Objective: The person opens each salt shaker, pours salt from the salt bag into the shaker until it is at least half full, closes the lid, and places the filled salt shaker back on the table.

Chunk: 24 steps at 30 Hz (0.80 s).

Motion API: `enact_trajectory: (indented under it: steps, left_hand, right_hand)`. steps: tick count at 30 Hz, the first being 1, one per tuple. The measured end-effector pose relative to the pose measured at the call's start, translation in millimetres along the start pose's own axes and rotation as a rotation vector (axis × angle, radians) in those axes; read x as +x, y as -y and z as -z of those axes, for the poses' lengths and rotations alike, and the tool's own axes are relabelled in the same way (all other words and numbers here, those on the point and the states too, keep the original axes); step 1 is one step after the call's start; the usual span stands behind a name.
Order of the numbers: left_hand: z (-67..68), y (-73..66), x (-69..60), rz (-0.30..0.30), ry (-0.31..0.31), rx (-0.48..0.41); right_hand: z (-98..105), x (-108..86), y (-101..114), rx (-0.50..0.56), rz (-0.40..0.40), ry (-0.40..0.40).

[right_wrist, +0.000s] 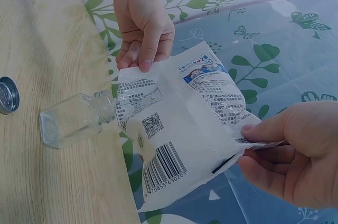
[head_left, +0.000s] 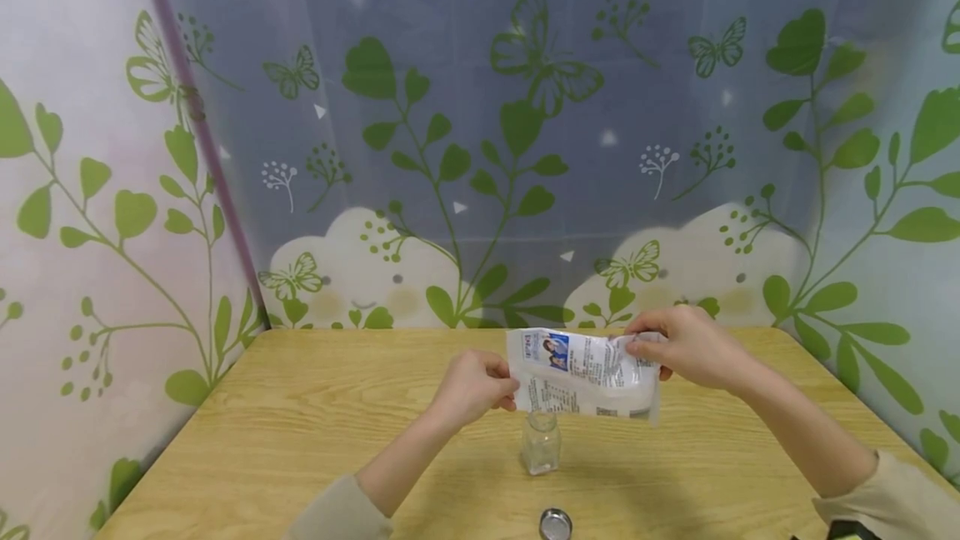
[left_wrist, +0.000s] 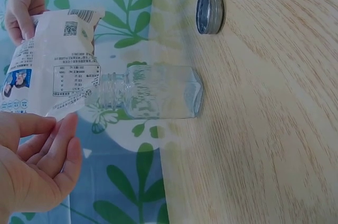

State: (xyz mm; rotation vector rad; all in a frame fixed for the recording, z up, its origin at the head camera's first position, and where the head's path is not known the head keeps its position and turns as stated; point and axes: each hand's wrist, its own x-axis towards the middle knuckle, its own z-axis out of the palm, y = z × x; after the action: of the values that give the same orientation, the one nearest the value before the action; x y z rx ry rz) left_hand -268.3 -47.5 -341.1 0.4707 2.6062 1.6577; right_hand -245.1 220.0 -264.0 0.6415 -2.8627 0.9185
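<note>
A white printed packet (head_left: 592, 382) is stretched between both hands, just above and behind a clear glass jar (head_left: 542, 447). My left hand (head_left: 474, 386) pinches its left end between thumb and finger. At the opposite end, my right hand (head_left: 693, 350) grips the packet's edge with the thumb on top. In the right wrist view, a barcode and small print show on the packet (right_wrist: 185, 113). The jar (left_wrist: 163, 92) stands upright on the table without a lid, its threaded neck close to the packet; whether they touch I cannot tell.
A round silver metal lid (head_left: 556, 523) lies on the wood-grain table (head_left: 337, 407) in front of the jar. Behind the table hangs a blue cloth (head_left: 465, 148) printed with green leaves and butterflies. Similar cloth (head_left: 90, 190) hangs at the left side.
</note>
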Motion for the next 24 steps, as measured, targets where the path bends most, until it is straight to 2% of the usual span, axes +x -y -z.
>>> enact_trajectory:
  steps: [24]
  left_hand:
    - [0.2, -1.0, 0.1, -0.016, -0.007, 0.024]
  right_hand:
    - [0.4, 0.7, -1.2, -0.010, 0.007, -0.012]
